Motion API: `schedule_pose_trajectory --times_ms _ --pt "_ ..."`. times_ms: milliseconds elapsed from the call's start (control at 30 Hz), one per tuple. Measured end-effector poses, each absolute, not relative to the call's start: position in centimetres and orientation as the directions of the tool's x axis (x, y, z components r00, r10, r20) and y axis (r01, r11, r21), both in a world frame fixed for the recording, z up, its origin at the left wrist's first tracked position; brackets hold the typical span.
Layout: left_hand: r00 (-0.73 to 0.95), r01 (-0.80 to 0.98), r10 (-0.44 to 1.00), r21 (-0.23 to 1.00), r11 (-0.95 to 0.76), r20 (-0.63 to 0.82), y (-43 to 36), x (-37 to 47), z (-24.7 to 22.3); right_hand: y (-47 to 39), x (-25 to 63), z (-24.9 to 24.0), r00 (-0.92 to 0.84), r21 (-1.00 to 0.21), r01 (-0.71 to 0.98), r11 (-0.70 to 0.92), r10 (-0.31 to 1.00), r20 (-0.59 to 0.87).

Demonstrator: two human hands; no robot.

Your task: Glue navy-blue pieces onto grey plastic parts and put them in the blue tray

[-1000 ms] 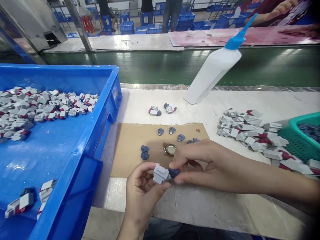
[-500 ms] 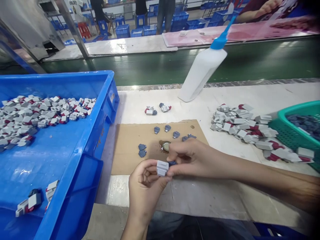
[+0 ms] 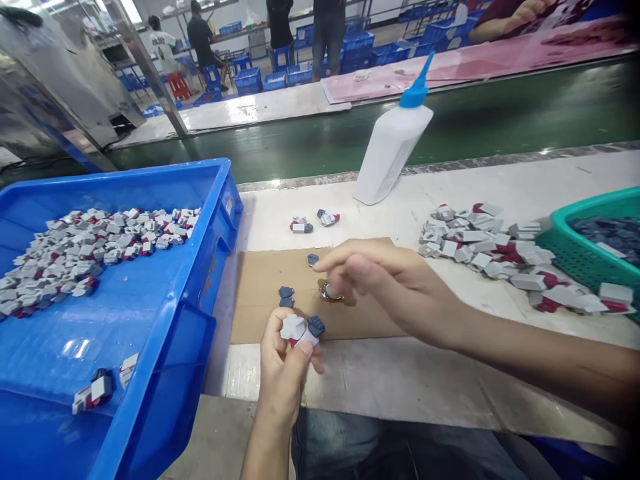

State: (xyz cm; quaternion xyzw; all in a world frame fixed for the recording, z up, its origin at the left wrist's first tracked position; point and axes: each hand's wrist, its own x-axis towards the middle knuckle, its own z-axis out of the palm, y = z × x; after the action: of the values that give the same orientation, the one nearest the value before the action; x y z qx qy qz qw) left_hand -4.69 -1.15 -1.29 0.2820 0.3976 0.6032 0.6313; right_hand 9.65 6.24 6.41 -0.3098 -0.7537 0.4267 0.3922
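My left hand [image 3: 285, 373] grips a white and red plastic toy arm [image 3: 294, 328], with a dark blue toy fist [image 3: 315, 326] at its right end. Over the cardboard sheet [image 3: 255, 270], my right hand [image 3: 395, 283] has its index finger stretched out and seems to hold nothing. Its fingertip is beside a small dark blue fist part [image 3: 313, 260]. Partly hidden beneath that hand is a bottle cap [image 3: 330, 291] in a dark wet stain. Two more dark blue fist parts [image 3: 286, 293] lie above my left hand.
On the left stands a blue crate [image 3: 175, 287] of toy arms. A white squeeze bottle [image 3: 393, 147] with a blue nozzle stands behind the cardboard, near two toy arms [image 3: 301, 225]. To the right are a pile of toy arms [image 3: 475, 243] and a green basket [image 3: 570, 247] of dark parts.
My right hand has let go of the dark blue fist and moved up over the cardboard. My left hand has turned the toy arm and drawn it slightly left. The view has shifted.
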Motion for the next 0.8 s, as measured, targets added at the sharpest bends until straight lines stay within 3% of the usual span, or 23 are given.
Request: schedule_pose_trajectory --times_ms 133,267,533,700,800 --pt "-0.018 -0.581 0.994 0.811 0.075 -0.105 -1.5 -4.2 -1.6 5.7 5.9 5.7 -0.557 -0.885 0.099 0.456 0.762 0.33" --pt "-0.063 -0.59 0.988 0.803 0.079 -0.144 -1.7 -3.8 -1.3 5.3 3.2 4.6 -0.585 -0.937 0.074 0.341 0.776 0.236" --pt "-0.147 -0.392 0.973 0.914 0.106 -0.176 -1.3 -3.6 -0.9 5.7 2.6 2.3 -0.468 -0.954 -0.094 0.285 0.833 0.295" --pt "-0.024 -0.441 0.968 0.872 0.213 -0.249 -1.9 -4.1 -0.1 5.8 3.4 4.6 -0.633 -0.926 -0.126 0.356 0.69 0.351" --pt "0.021 -0.546 0.965 0.805 0.232 -0.263 -2.6 -4.6 0.7 6.1 6.1 6.6 -0.581 -0.94 -0.165 0.297 0.741 0.336"
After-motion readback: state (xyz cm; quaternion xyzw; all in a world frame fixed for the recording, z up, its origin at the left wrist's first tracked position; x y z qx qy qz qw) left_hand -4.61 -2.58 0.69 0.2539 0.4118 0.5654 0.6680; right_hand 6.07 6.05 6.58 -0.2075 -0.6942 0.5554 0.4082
